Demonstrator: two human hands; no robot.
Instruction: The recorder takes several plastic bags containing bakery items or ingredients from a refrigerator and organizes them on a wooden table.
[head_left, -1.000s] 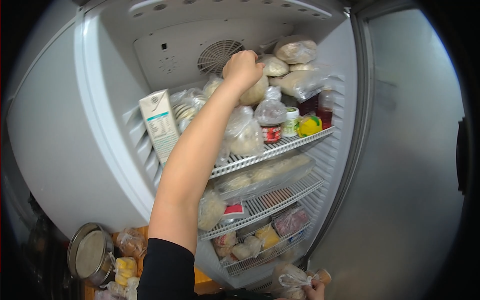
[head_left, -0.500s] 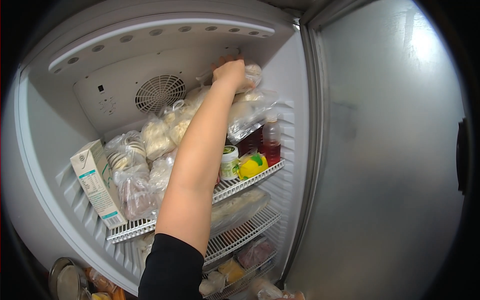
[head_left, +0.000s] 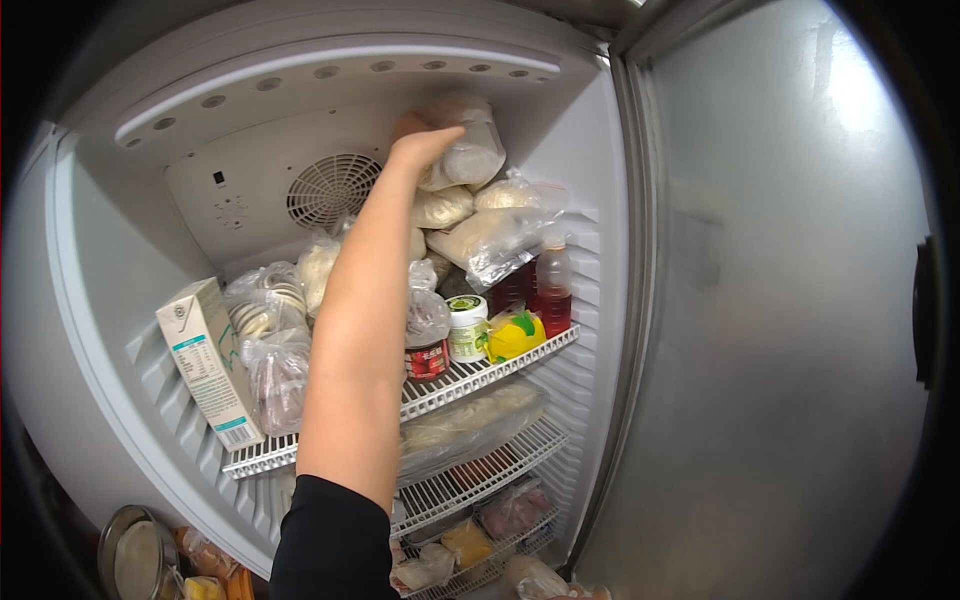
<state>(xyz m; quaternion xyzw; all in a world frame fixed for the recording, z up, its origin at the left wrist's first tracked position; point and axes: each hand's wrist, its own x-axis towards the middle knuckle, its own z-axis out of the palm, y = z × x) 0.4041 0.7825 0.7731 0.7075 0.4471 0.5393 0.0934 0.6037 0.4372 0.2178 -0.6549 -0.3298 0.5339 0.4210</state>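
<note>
My left hand [head_left: 425,145] reaches up to the top back of an open fridge, the bare arm crossing the middle of the view. It is closed around the left side of a clear plastic bag with a whitish block-like filling [head_left: 474,152], thumb on the near face and fingers partly hidden behind. The held bag is tilted, just above a knotted bag of pale food [head_left: 443,207] and a flat clear bag [head_left: 485,238]. What the filling is, I cannot make out. My right hand is not in view.
On the upper wire shelf [head_left: 490,372] stand a white carton [head_left: 210,365], a red-labelled jar [head_left: 427,361], a white tub [head_left: 467,328], a yellow packet [head_left: 515,336] and a bottle of red liquid [head_left: 553,285]. Bagged food fills lower shelves. The metal door [head_left: 770,300] hangs open at right.
My left hand has turned and shifted slightly left, and the whitish bag is now raised in its grip above the pile. The bags beneath it and the red-labelled jar have come into sight.
</note>
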